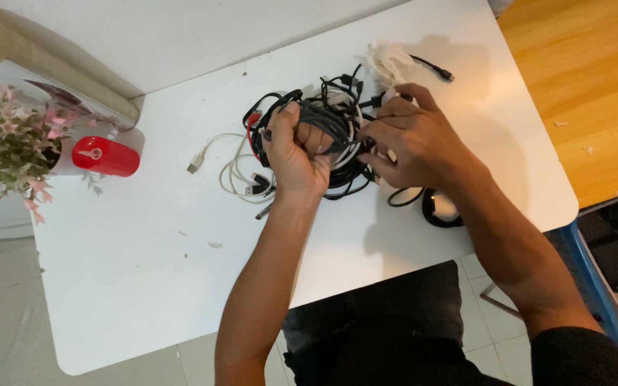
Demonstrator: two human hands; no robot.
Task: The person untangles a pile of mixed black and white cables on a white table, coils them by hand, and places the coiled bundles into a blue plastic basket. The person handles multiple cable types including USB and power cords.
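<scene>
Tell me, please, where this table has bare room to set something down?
The white table is bare in its near left part, between the red cap and the left hand's forearm, and along the far left edge. It is crowded mid-table, where both hands, the right hand included, grip the cable tangle.

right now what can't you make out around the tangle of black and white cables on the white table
All in the head view:
- Left hand: closed around part of the tangled bundle of black and white cables, hiding the strands inside its fist.
- Right hand: its fingertips cover what they pinch.
- Black round object: half hidden under the right forearm.
- Pink-flowered plant: cut off by the left edge.
- White rectangular table: bottom edge partly hidden by the arms.
</scene>
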